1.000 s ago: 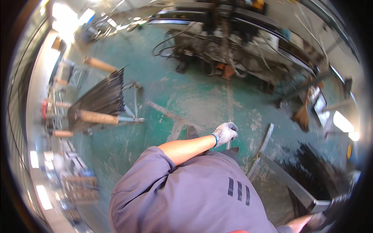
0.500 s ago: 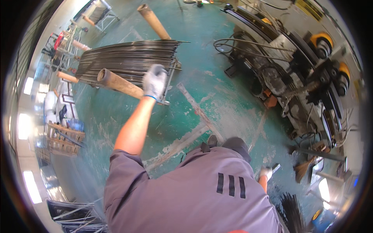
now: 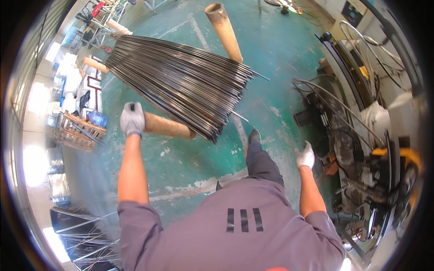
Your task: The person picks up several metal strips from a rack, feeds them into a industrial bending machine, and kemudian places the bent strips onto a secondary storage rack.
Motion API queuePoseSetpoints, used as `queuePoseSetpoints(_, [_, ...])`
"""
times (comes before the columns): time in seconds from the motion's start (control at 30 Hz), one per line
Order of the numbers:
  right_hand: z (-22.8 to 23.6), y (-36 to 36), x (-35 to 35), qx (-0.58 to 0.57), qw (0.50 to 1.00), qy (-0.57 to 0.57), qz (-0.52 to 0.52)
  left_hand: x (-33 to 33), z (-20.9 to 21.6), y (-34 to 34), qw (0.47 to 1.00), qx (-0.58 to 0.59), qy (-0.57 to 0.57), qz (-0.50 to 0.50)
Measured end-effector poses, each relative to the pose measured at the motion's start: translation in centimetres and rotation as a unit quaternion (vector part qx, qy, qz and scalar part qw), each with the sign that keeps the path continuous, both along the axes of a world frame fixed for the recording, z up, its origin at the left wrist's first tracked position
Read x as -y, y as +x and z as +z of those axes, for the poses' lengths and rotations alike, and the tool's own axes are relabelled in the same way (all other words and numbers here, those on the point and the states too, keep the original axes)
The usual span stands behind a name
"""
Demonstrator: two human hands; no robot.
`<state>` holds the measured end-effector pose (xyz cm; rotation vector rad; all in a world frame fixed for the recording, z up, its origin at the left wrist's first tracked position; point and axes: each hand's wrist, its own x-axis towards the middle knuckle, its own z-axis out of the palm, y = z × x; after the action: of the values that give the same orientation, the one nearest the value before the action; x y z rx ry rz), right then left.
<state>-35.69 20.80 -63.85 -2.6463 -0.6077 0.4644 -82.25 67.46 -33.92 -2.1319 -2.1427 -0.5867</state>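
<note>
My left hand (image 3: 132, 119), in a white-grey glove, is closed beside the upper end of a brown tube-like post (image 3: 169, 126). It hides that end, and I cannot tell whether it grips the post. A small dark patch shows at the top of the fist. Past it lies a wide stack of long, thin dark metal bars (image 3: 176, 81), fanned out towards me, a few ends jutting out at the right. Lower right, my gloved right hand (image 3: 305, 156) hangs in the air, thumb apart from the fingers, with nothing visible in it.
Another brown post (image 3: 224, 34) stands at the stack's far side. Machinery with looping cables (image 3: 334, 104) lines the right. A wooden pallet crate (image 3: 76, 132) and a blue water bottle (image 3: 97, 119) stand left; wrapped dark bundles (image 3: 83, 235) lie lower left. My shoe (image 3: 255, 136) is near the bar ends.
My left hand has moved left, from the bars' near end to the post's upper end. My right hand has come up and forward; the grey piece it held no longer shows. The view has shifted.
</note>
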Motion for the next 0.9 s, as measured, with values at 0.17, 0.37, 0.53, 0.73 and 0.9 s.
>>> queuePoseSetpoints(0.17, [5.2,-0.1,-29.1,-0.069,0.972,0.072,0.21,0.2,-0.1,0.4,0.999,0.007,-0.025,0.038])
queuePoseSetpoints(0.37, [1.7,-0.4,-51.8,0.04,0.948,0.003,0.317,0.0,-0.4,1.9,0.998,0.012,0.015,0.055])
queuePoseSetpoints(0.53, [2.9,-4.8,-56.7,0.048,0.93,-0.121,0.343,0.2,-1.1,1.7,0.987,0.136,0.03,0.085])
queuePoseSetpoints(0.73, [0.6,-4.0,-57.2,0.022,0.897,-0.113,0.427,-0.1,-0.4,3.0,0.984,0.139,0.039,0.104])
queuePoseSetpoints(0.9, [0.3,-3.8,-59.1,-0.023,0.848,-0.179,0.499,0.2,-1.0,1.9,0.99,0.099,0.067,0.068])
